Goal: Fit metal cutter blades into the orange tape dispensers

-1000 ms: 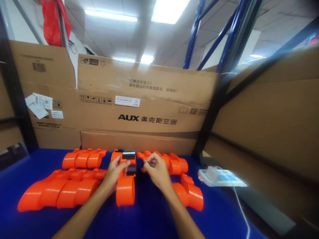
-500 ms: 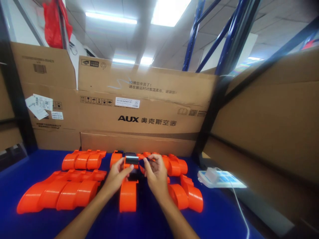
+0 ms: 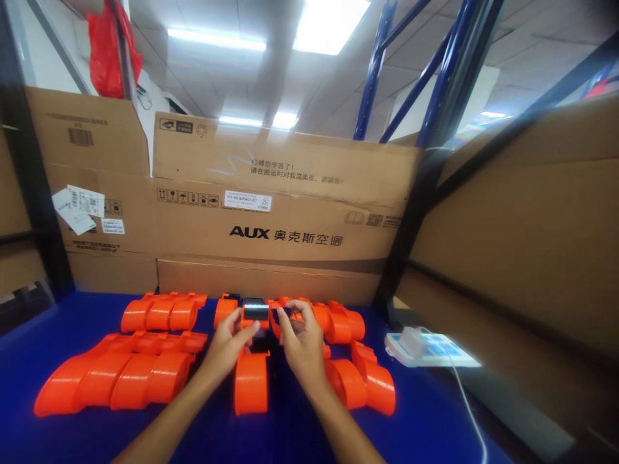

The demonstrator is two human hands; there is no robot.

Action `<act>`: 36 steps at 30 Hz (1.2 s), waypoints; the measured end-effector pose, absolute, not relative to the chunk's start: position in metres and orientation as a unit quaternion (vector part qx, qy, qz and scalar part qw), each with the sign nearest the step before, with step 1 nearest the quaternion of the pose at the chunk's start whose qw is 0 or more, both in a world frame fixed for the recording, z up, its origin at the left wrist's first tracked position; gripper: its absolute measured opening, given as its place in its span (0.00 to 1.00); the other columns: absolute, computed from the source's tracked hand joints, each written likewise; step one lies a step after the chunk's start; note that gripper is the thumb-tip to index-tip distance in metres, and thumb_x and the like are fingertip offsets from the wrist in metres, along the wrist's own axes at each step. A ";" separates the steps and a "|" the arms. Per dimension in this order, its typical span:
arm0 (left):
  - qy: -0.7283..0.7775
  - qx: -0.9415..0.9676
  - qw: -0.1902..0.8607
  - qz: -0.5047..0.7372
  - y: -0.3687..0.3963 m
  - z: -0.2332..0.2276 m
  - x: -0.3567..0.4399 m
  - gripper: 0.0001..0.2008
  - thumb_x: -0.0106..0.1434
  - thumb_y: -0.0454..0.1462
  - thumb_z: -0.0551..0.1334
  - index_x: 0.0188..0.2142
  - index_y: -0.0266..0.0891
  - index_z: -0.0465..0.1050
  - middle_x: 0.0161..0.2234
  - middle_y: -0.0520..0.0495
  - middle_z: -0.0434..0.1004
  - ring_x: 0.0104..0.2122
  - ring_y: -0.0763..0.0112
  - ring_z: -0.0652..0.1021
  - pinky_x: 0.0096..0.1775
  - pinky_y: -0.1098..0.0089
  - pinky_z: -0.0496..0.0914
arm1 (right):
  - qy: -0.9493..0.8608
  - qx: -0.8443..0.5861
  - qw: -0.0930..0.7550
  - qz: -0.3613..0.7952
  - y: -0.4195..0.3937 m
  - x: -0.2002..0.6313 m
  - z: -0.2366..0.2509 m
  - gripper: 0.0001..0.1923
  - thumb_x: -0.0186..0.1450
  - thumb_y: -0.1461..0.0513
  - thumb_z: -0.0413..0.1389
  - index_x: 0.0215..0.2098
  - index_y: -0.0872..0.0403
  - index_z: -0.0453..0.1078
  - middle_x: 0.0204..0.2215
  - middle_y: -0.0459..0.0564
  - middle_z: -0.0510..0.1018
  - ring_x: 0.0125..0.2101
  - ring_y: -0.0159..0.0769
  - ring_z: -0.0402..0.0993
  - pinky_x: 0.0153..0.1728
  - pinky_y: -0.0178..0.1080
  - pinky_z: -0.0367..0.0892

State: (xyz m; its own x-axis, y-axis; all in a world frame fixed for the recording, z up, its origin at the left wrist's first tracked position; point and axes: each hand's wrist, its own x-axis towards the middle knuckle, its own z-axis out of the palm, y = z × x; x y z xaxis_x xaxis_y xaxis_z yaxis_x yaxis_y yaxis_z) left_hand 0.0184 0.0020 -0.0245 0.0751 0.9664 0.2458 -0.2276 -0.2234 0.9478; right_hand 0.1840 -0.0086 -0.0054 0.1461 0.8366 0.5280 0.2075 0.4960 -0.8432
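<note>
Near the middle of the table, my left hand (image 3: pixel 230 340) grips an orange tape dispenser (image 3: pixel 248 323) whose dark front part carries a pale toothed strip (image 3: pixel 256 309). The thumb lies along its near side. To the right, my right hand (image 3: pixel 302 341) pinches a small dark piece (image 3: pixel 279 315) between thumb and fingers, close beside the dispenser. Its exact kind is hard to make out. Just below my hands, another orange dispenser (image 3: pixel 251 385) rests on the blue surface, its dark upper end partly behind my fingers.
Rows of orange dispensers lie left (image 3: pixel 116 380) and right (image 3: pixel 358 380) on the blue tabletop (image 3: pixel 203 438). A white power strip (image 3: pixel 430 348) with a plug and cable sits at the right. A cardboard panel (image 3: pixel 193 225) closes off the back, between dark uprights (image 3: pixel 401 238).
Both hands stay almost in place, with the right fingers shifting slightly around the small dark piece. The view has moved a little.
</note>
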 end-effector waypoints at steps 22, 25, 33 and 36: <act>0.343 0.526 0.494 0.601 0.004 -0.024 0.018 0.20 0.54 0.47 0.70 0.41 0.38 0.74 0.24 0.53 0.72 0.22 0.74 0.71 0.24 0.75 0.65 | -0.716 -0.378 0.562 0.169 -0.005 0.184 -0.008 0.07 0.66 0.59 0.55 0.31 0.51 0.63 0.30 0.47 0.71 0.31 0.35 0.70 0.32 0.35 0.68; 0.351 0.523 0.492 0.601 0.005 -0.024 0.017 0.21 0.53 0.47 0.70 0.42 0.38 0.74 0.24 0.53 0.72 0.21 0.74 0.71 0.24 0.74 0.65 | -0.747 -0.383 0.528 0.132 -0.007 0.187 -0.002 0.11 0.68 0.57 0.54 0.28 0.51 0.62 0.28 0.47 0.70 0.29 0.35 0.68 0.30 0.36 0.65; 0.353 0.539 0.494 0.584 0.004 -0.025 0.017 0.21 0.55 0.48 0.69 0.43 0.37 0.74 0.25 0.52 0.73 0.21 0.74 0.70 0.24 0.74 0.65 | -0.746 -0.412 0.507 0.127 -0.009 0.189 -0.003 0.14 0.70 0.55 0.51 0.27 0.50 0.63 0.21 0.44 0.69 0.24 0.35 0.67 0.27 0.35 0.62; 0.354 0.542 0.497 0.578 0.004 -0.026 0.017 0.21 0.55 0.47 0.69 0.44 0.37 0.74 0.25 0.52 0.73 0.22 0.73 0.71 0.24 0.74 0.65 | -0.741 -0.410 0.512 0.144 -0.010 0.189 -0.005 0.13 0.70 0.55 0.51 0.28 0.49 0.63 0.20 0.44 0.70 0.22 0.35 0.67 0.26 0.35 0.61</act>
State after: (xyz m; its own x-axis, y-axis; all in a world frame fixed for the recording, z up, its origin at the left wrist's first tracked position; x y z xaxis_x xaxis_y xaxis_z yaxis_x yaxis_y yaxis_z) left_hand 0.0175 0.0043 -0.0255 0.0819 0.9583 0.2739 -0.1909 -0.2546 0.9480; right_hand 0.1895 -0.0096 -0.0045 -0.1400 0.7550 0.6405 0.4611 0.6222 -0.6326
